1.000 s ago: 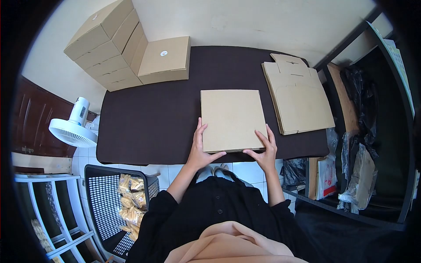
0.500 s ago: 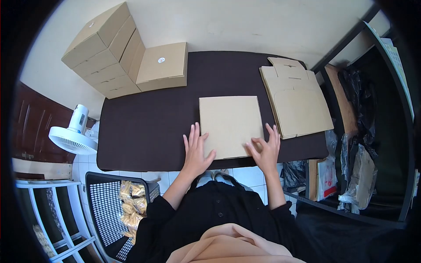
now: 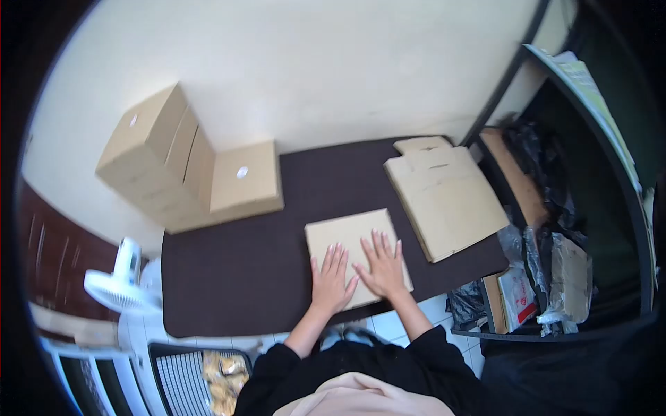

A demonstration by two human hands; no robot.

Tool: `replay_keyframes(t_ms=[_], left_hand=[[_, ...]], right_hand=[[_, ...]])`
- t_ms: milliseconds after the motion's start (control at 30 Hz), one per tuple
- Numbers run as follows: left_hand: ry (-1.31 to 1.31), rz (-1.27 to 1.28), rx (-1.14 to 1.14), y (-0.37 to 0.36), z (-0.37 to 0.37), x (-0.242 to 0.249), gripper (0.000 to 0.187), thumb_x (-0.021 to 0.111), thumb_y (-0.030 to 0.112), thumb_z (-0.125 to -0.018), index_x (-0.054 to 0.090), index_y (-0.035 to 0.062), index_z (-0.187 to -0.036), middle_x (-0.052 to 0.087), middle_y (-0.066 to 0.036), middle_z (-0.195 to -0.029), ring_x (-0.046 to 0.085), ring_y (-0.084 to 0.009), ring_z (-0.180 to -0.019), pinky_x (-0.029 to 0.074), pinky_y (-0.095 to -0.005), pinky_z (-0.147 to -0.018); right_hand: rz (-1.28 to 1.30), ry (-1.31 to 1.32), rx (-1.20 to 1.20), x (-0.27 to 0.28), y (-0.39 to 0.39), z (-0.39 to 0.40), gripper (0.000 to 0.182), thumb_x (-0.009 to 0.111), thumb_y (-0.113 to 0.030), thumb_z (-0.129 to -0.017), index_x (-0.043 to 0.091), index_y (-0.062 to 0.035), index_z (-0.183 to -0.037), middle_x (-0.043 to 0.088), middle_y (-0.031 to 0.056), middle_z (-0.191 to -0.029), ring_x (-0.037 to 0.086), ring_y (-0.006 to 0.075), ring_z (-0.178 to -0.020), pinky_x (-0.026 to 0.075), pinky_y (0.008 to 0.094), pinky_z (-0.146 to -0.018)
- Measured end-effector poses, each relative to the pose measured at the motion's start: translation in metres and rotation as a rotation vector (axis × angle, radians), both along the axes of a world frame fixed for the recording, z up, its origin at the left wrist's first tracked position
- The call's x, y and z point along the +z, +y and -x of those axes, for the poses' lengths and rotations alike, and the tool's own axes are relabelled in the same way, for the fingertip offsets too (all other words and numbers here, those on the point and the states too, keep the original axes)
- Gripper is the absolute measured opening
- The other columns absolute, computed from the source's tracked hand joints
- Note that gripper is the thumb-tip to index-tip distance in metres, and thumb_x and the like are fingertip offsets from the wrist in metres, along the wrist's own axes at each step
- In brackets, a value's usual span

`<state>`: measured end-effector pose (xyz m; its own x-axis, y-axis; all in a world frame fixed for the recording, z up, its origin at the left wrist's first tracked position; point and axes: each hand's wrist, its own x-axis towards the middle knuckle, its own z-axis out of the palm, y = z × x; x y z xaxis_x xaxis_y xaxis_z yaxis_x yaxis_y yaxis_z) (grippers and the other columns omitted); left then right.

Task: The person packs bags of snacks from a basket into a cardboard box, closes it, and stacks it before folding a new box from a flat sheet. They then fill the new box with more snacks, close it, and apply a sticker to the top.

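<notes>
A closed square cardboard box (image 3: 347, 229) lies at the front middle of the dark table. My left hand (image 3: 333, 281) rests flat on the left part of its top, fingers stretched out. On the right part of the same top lies my right hand (image 3: 383, 267), also flat with the fingers spread. The two thumbs nearly meet. Neither hand holds anything. Close by on the right is a stack of flat, unfolded cardboard boxes (image 3: 451, 201).
Folded boxes (image 3: 142, 166) are piled at the back left, with one box (image 3: 246, 177) beside them. A white fan (image 3: 121, 284) stands left of the dark table (image 3: 229, 277). Below are a black basket (image 3: 182, 378) with packaged goods; a shelf (image 3: 590, 118) stands right.
Both hands have moved from the box's side edges onto its top and now lie flat. The camera view has tilted up, so the table sits lower in view.
</notes>
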<state>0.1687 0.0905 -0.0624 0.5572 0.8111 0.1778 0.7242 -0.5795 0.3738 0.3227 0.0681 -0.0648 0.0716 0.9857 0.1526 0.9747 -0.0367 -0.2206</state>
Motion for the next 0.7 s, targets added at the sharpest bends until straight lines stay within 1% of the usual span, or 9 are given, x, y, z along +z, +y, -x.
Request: replay_keyframes(t_ms=[200,300,367,467,533,567,600,667,700], left_hand=[[0.067,0.042,-0.047,0.012,-0.02,0.0,0.067,0.048,0.041,-0.079,0.029,0.0036,-0.132,0.02,-0.015,-0.14,0.013,-0.0287,-0.132,0.003,-0.0577,-0.101],[0.05,0.022,-0.079,0.018,-0.047,-0.003,0.069,0.047,0.042,-0.079,0.028,0.0037,-0.132,0.02,-0.015,-0.14,0.012,-0.0289,-0.132,0.002,-0.0577,-0.101],[0.069,-0.018,-0.08,0.02,-0.058,-0.004,0.069,0.046,0.044,-0.079,0.028,0.005,-0.133,0.02,-0.014,-0.141,0.012,-0.0285,-0.132,0.001,-0.057,-0.102],[0.073,0.095,0.008,0.024,-0.071,0.004,0.069,0.048,0.044,-0.078,0.029,0.0073,-0.133,0.02,-0.013,-0.141,0.012,-0.0279,-0.132,0.003,-0.0539,-0.103],[0.041,0.118,0.095,0.021,-0.077,0.007,0.069,0.05,0.042,-0.077,0.029,0.0068,-0.133,0.02,-0.013,-0.141,0.013,-0.0282,-0.132,0.004,-0.0524,-0.104],[0.025,0.135,0.173,0.021,-0.081,0.008,0.069,0.052,0.04,-0.077,0.029,0.0064,-0.133,0.02,-0.014,-0.141,0.013,-0.0285,-0.132,0.004,-0.0508,-0.105],[0.014,0.135,0.18,0.019,-0.087,0.009,0.069,0.052,0.04,-0.077,0.029,0.0064,-0.133,0.02,-0.014,-0.141,0.013,-0.0285,-0.132,0.004,-0.0508,-0.105],[0.03,0.105,0.45,0.015,-0.097,0.01,0.07,0.055,0.036,-0.075,0.029,0.006,-0.132,0.02,-0.016,-0.141,0.014,-0.0292,-0.132,0.006,-0.0473,-0.106],[0.029,0.101,0.451,0.015,-0.102,0.008,0.07,0.055,0.036,-0.075,0.029,0.006,-0.132,0.02,-0.016,-0.141,0.014,-0.0292,-0.132,0.006,-0.0473,-0.106]], right_hand=[[-0.094,0.13,-0.122,-0.006,0.008,-0.015,0.061,0.047,-0.043,-0.081,0.036,-0.004,-0.127,0.021,0.0208,-0.138,0.018,0.0331,-0.13,0.012,0.0511,-0.103],[-0.148,0.198,-0.088,0.024,0.007,-0.062,0.063,0.058,-0.035,-0.077,0.035,-0.0048,-0.128,0.019,0.0212,-0.139,0.017,0.0341,-0.13,0.014,0.0529,-0.102],[-0.211,0.122,-0.13,0.042,0.017,-0.115,0.066,0.063,-0.029,-0.072,0.035,-0.0071,-0.128,0.019,0.0207,-0.139,0.017,0.0353,-0.129,0.016,0.0535,-0.102],[-0.489,-0.08,-0.137,0.102,0.038,-0.214,0.052,0.065,-0.025,-0.069,0.049,-0.0073,-0.115,0.032,0.0195,-0.133,0.026,0.0358,-0.126,0.023,0.05,-0.101],[-0.622,-0.08,-0.115,0.172,0.044,-0.265,0.047,0.066,-0.016,-0.065,0.052,-0.0065,-0.109,0.038,0.019,-0.127,0.03,0.0352,-0.123,0.024,0.0495,-0.1],[-0.723,-0.165,-0.099,0.197,0.051,-0.294,0.044,0.067,-0.014,-0.063,0.054,-0.0064,-0.104,0.042,0.0179,-0.122,0.036,0.0353,-0.118,0.028,0.0469,-0.098],[-0.768,-0.188,-0.084,0.228,0.053,-0.314,0.039,0.066,-0.013,-0.064,0.056,-0.0064,-0.101,0.045,0.0176,-0.119,0.039,0.0357,-0.115,0.032,0.0452,-0.096],[-0.852,-0.275,-0.113,0.281,0.056,-0.348,0.031,0.065,-0.012,-0.065,0.058,-0.0063,-0.095,0.05,0.0158,-0.112,0.044,0.034,-0.11,0.036,0.0431,-0.091],[-0.865,-0.308,-0.109,0.305,0.058,-0.368,0.03,0.065,-0.012,-0.065,0.058,-0.007,-0.094,0.051,0.0142,-0.11,0.046,0.0315,-0.107,0.039,0.0412,-0.088]])
